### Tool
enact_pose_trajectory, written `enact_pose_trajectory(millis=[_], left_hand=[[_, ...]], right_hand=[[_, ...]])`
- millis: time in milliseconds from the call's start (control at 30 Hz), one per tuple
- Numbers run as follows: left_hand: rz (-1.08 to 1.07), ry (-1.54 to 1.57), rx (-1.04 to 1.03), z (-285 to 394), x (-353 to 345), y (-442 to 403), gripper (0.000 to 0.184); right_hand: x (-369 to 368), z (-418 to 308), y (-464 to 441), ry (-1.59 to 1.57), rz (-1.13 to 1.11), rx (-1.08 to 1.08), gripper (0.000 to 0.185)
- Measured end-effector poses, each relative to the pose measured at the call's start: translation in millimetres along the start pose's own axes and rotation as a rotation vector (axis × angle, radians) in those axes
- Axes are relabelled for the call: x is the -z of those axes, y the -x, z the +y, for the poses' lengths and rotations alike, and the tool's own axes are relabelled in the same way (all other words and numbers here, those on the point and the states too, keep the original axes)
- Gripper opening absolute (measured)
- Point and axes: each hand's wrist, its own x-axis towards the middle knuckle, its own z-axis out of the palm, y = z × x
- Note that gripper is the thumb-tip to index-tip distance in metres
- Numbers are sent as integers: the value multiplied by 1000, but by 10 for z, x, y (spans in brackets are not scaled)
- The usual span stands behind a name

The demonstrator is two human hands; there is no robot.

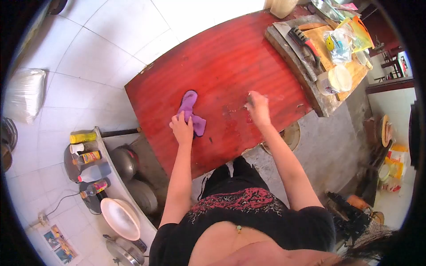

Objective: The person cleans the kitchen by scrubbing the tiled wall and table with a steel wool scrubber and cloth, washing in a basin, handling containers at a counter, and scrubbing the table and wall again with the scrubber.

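On the red wooden tabletop [222, 57] lies a crumpled purple cloth [189, 101]. My left hand [182, 128] has its fingers bent over the lower part of the cloth and grips it there. To the right, my right hand [259, 109] is closed low over the table, its fingers drawn together. Something small and dark shows at those fingertips, too little of it to name. Around that hand the red surface has worn, pale patches.
A thick wooden board [310, 82] at the right carries a red-and-black knife sharpener [304, 43], a white tub [341, 80] and plastic bags. At left, a shelf [122, 177] holds several bottles and a white basin [119, 218]. A tiled wall stands behind the table.
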Motion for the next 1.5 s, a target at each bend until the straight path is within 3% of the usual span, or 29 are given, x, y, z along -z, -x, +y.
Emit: enact_pose_trajectory(millis=[67,100,133,200,300,400,500,533,600,633,733,800,867,967,1000,1067,1133,1167,1200,1267,1300,1333,1400,1500], left_hand=[[-33,-4,30,-5,6,-31,41],[-32,-30,13,-13,-18,-43,41],[-33,-57,0,-10,-28,-34,42],[-45,-60,-15,8,-12,44,44],[-52,-52,-56,-21,-5,6,48],[-18,-87,-156,53,56,32,52],[-9,-123,-217,298,82,157,55],[-15,-137,-236,383,80,195,56],[-84,-96,-263,498,66,326,56],[-96,-75,-306,507,73,390,56],[-145,-51,-341,512,227,535,55],[-173,-60,-324,488,281,648,55],[-212,-40,-310,519,272,735,54],[-243,-21,-326,570,263,716,54],[-250,-33,-319,551,292,725,54],[-265,-58,-292,457,365,771,55],[-217,-104,-264,331,344,756,56],[-200,-136,-241,306,352,746,55],[-187,-165,-218,313,348,753,54],[-185,-212,-181,338,299,646,54],[-172,-232,-193,260,202,569,54],[-157,-248,-202,174,94,467,54],[53,-264,-349,-163,-115,93,43],[75,-149,-137,-321,29,-549,38]], right_hand=[[-122,276,28,6,453,-42,40],[13,128,33,-138,111,-233,42],[-138,2,174,-132,79,-191,44],[-570,-41,512,43,97,200,44],[-441,-41,670,-131,-23,175,43],[-205,224,462,-198,88,107,44],[-349,294,101,24,361,-47,41],[-418,161,61,33,324,-18,40],[-550,-112,143,57,-106,74,41],[-639,-129,370,162,88,347,41],[-345,287,497,158,-30,182,41],[-281,526,171,273,306,107,42],[-318,375,-254,164,355,-10,41],[-652,161,-96,210,121,185,39],[-635,115,129,73,159,278,36],[-359,289,343,65,9,195,35],[-111,568,163,153,84,82,35],[-146,644,-21,186,301,52,33],[-162,602,-195,172,364,-51,34],[-191,266,-360,239,-69,-203,37],[-517,309,-215,320,-60,-14,38],[-578,155,61,159,132,277,36],[-385,137,345,90,74,281,34],[222,731,113,254,104,90,25]])
